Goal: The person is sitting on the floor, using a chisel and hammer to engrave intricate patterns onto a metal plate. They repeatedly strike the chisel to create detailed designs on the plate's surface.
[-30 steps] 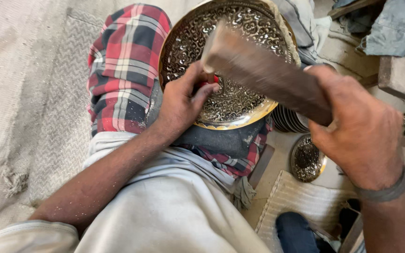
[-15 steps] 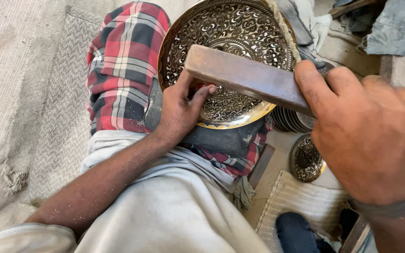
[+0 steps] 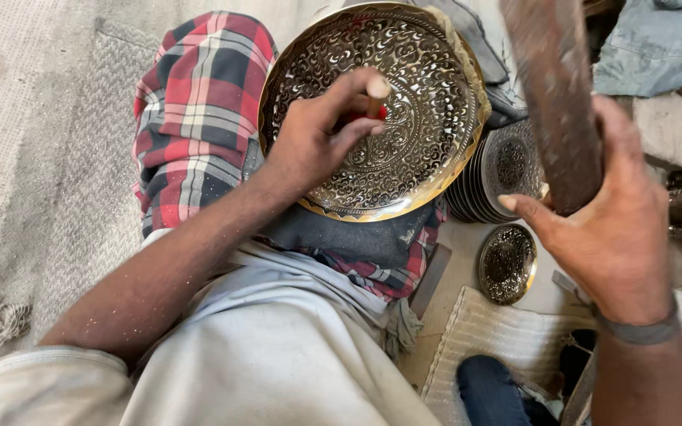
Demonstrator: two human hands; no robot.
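A small punch tool is held on a patterned brass plate, and a wooden mallet is raised beside it.

The left hand (image 3: 317, 138) is rested on the engraved brass plate (image 3: 436, 102), and its fingers (image 3: 349, 87) are closed around a small punch tool (image 3: 376, 88) with a red band, stood on the plate just under the fingertips. The plate is propped on a red checked cloth (image 3: 191, 118). The right hand (image 3: 601, 229) is clenched around the wooden mallet (image 3: 554, 87). A stack of plates (image 3: 503, 170) and a small engraved dish (image 3: 507, 264) are seen near those fingers.

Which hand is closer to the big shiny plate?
Left. The left hand rests over the big engraved plate, pinching a small tool. The right hand is off to its side, gripping a wooden block.
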